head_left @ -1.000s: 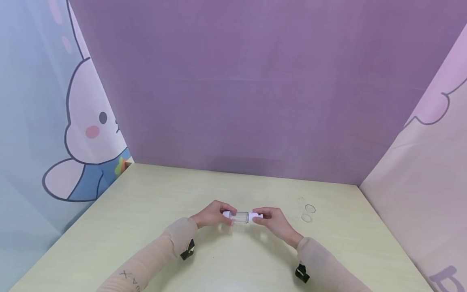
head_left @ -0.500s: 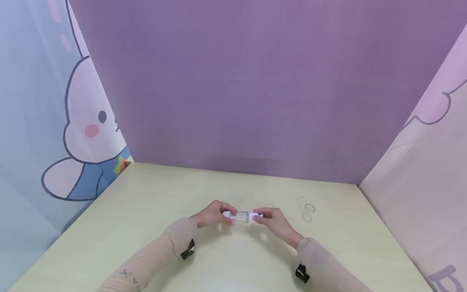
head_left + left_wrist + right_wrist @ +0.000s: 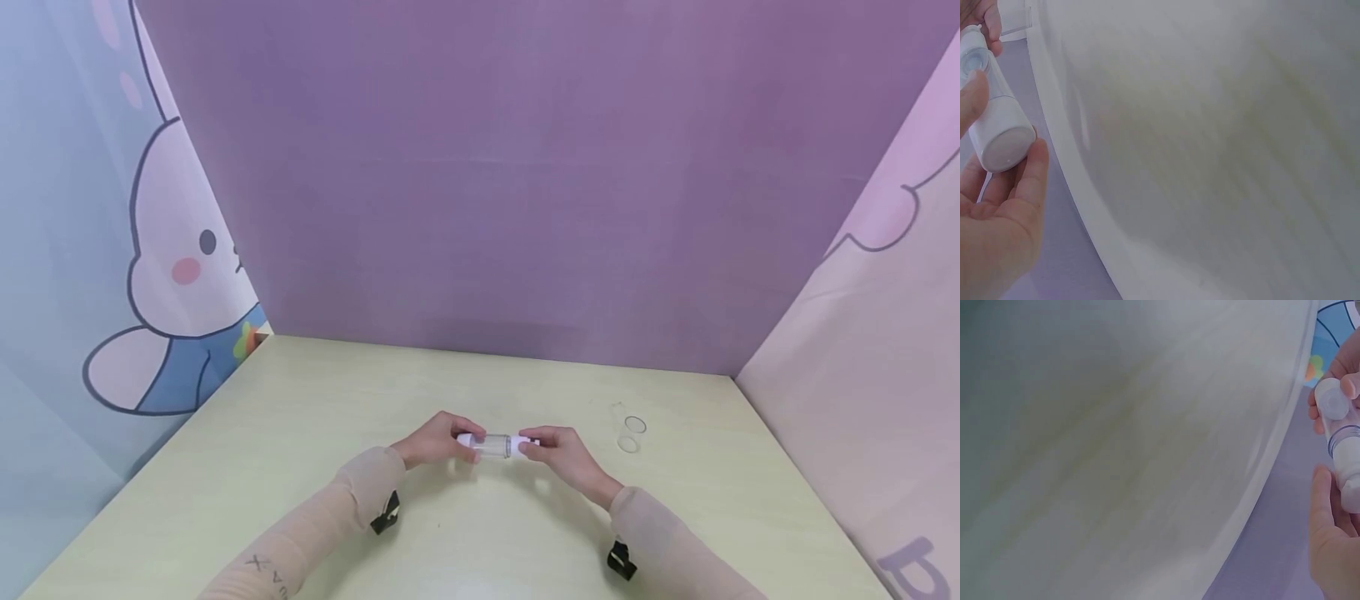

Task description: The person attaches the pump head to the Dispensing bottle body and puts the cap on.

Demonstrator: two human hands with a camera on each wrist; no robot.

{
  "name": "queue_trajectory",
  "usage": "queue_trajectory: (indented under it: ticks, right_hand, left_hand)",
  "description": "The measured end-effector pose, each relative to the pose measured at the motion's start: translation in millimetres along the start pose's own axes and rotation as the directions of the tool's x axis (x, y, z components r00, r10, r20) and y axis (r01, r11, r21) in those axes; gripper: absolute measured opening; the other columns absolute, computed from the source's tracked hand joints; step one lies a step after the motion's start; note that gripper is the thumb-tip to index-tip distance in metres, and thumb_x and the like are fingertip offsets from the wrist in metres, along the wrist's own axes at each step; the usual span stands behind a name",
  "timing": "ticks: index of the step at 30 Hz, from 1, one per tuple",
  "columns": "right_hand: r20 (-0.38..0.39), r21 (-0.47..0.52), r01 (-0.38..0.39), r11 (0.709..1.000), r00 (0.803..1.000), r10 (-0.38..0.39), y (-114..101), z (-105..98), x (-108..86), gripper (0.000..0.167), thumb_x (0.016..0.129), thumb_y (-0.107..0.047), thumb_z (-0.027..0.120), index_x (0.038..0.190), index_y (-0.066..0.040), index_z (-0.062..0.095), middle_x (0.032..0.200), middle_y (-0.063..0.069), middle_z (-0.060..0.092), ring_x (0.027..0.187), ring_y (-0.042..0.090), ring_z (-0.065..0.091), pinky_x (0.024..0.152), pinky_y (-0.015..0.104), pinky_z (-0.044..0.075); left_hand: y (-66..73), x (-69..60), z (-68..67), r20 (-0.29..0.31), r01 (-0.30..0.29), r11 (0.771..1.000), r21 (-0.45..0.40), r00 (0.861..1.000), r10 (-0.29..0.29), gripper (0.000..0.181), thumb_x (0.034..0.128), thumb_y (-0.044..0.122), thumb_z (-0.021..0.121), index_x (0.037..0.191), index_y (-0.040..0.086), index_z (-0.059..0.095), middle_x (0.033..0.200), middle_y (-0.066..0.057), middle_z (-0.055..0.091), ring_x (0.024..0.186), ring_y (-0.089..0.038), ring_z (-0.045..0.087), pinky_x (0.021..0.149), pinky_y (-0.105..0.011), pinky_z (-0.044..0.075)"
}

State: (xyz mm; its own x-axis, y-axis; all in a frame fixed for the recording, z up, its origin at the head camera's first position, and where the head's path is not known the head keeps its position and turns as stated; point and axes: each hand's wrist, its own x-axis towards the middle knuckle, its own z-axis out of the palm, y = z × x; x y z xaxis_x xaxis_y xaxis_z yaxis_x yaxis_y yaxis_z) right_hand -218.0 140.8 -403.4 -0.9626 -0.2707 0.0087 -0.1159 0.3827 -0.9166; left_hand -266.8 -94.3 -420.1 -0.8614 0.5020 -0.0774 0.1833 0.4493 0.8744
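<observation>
A small clear pump bottle (image 3: 492, 447) with white ends lies sideways between my hands in the head view. My left hand (image 3: 438, 442) grips its white base, thumb and fingers on opposite sides. At the other end my right hand (image 3: 564, 454) pinches the white pump collar. The left wrist view shows the flat white base (image 3: 1005, 140) against the left fingers. In the right wrist view the white collar and pump head (image 3: 1349, 459) sit by the right fingers, partly cut off by the frame edge.
Right of the hands, a transparent piece with round rims (image 3: 628, 444) lies on the pale table (image 3: 360, 375); its exact shape is hard to make out. A purple panel (image 3: 480, 183) rises behind the table, with printed curtains (image 3: 195, 283) at the sides.
Both hands keep hold of the bottle in nearly the same place. The head view has shifted very slightly; nothing else visibly differs.
</observation>
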Motion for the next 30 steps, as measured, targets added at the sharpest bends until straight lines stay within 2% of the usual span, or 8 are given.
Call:
queue_trajectory:
  ticks: [4,9,15,22,30]
  right_hand:
    - [-0.016,0.001,0.022,1.0,1.0,-0.022,6.5,-0.1,4.4,0.042,0.084,-0.02,0.066,0.118,0.003,0.058,0.114,0.016,0.062,0.098,0.021,0.06,0.083,0.034,0.05]
    - [-0.006,0.056,0.047,0.997,0.999,-0.047,3.0,0.4,4.4,0.043,0.079,-0.013,0.07,0.117,0.004,0.058,0.118,0.019,0.06,0.103,0.026,0.06,0.082,0.029,0.051]
    - [0.005,0.084,0.069,0.994,0.998,-0.07,-0.2,1.6,3.7,0.042,0.077,-0.003,0.07,0.116,0.008,0.057,0.117,0.022,0.059,0.098,0.026,0.062,0.078,0.028,0.052]
    - [0.009,0.054,0.052,0.997,0.999,-0.053,2.5,0.9,5.1,0.039,0.078,-0.005,0.069,0.114,0.004,0.06,0.115,0.02,0.06,0.093,0.02,0.062,0.077,0.028,0.052]
    - [0.006,0.061,0.043,0.997,0.999,-0.043,-2.5,0.1,2.0,0.036,0.079,-0.001,0.067,0.114,0.006,0.059,0.113,0.02,0.061,0.096,0.023,0.062,0.078,0.029,0.052]
  left_hand:
    - [2.0,-1.3,-0.3,-0.004,-0.002,1.0,0.002,1.0,0.002,0.039,0.0749,0.012,0.074,0.112,0.005,0.064,0.114,-0.008,0.062,0.093,-0.016,0.055,0.081,-0.031,0.045]
    - [3.4,-2.6,-2.0,-0.017,-0.002,1.0,0.002,1.0,0.002,0.038,0.0745,0.011,0.074,0.111,0.006,0.065,0.114,-0.008,0.062,0.093,-0.016,0.055,0.082,-0.03,0.044]
    - [6.0,-4.9,-2.7,-0.028,0.003,1.0,0.008,1.0,-0.003,0.037,0.0745,0.012,0.074,0.11,0.007,0.066,0.115,-0.008,0.062,0.094,-0.017,0.055,0.083,-0.032,0.045]
    - [5.4,-2.5,-1.0,-0.016,0.004,1.0,0.007,1.0,-0.004,0.039,0.0744,0.013,0.075,0.112,0.007,0.065,0.115,-0.008,0.062,0.094,-0.017,0.055,0.083,-0.032,0.044]
    - [4.9,-1.1,0.0,-0.012,0.002,1.0,0.01,1.0,-0.002,0.039,0.0739,0.013,0.075,0.112,0.007,0.065,0.114,-0.008,0.062,0.093,-0.016,0.055,0.082,-0.03,0.044]
